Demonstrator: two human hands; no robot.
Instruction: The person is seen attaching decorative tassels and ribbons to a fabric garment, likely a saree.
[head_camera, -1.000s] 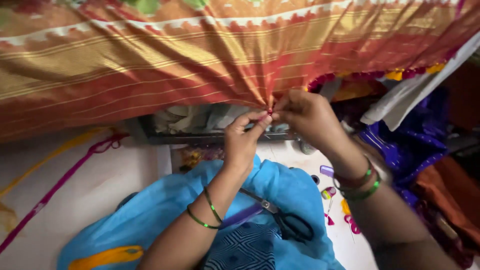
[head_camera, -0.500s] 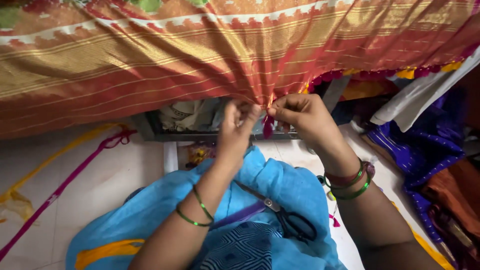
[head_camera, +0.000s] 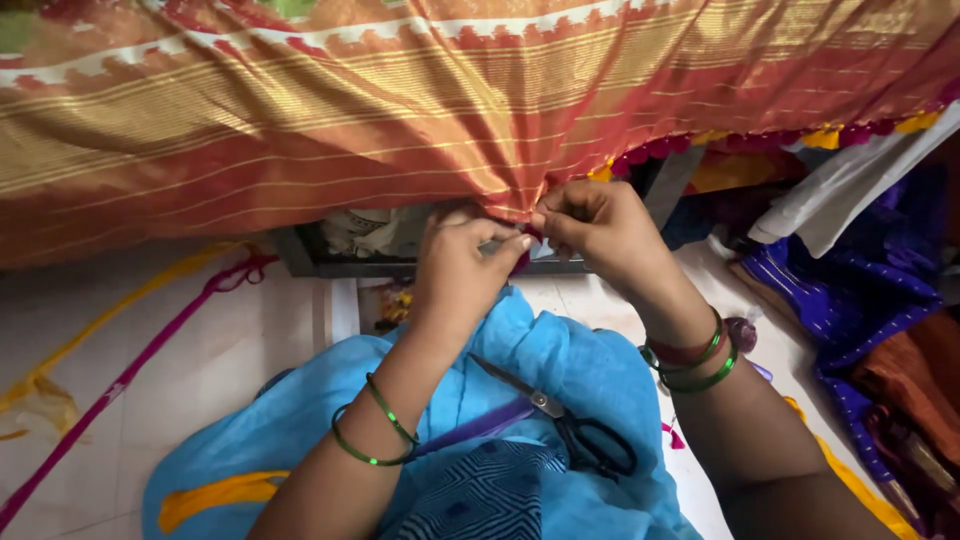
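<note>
Left hand (head_camera: 462, 262): forearm runs up from near edge, centre-left, wrist bent slightly, back of hand toward camera. Thumb & forefinger pinched on the gathered edge of the sari (head_camera: 400, 110) at centre. Two green bangles (head_camera: 375, 432) on the forearm.

Right hand (head_camera: 598, 228): forearm enters from near right, angled up & left. Fingers curled tight, tips pinching the same gathered spot; fingertips of both hands touching or just beside each other. Small dark red bit between them, prob. a tassel, too small to tell. Green & red bangles (head_camera: 695, 358) at wrist.

Sari: orange-red w/ gold stripes, hangs across the whole far half of view, folds converging at the pinch point. Lower edge to the right carries a red & yellow tassel row (head_camera: 800, 138).

Scissors (head_camera: 575, 430): black handles, lie closed on blue cloth (head_camera: 560, 360) in the lap, near side, between the forearms, untouched. Pink cord (head_camera: 150, 345) on the floor, left. Purple fabric (head_camera: 850, 290) at right.

Vs. 0.5 s ago: left hand was flatter against the hem w/ fingers up; now closed into a pinch beside the right. Right hand much the same place & grip. Scissors unmoved. View shifted slightly.
</note>
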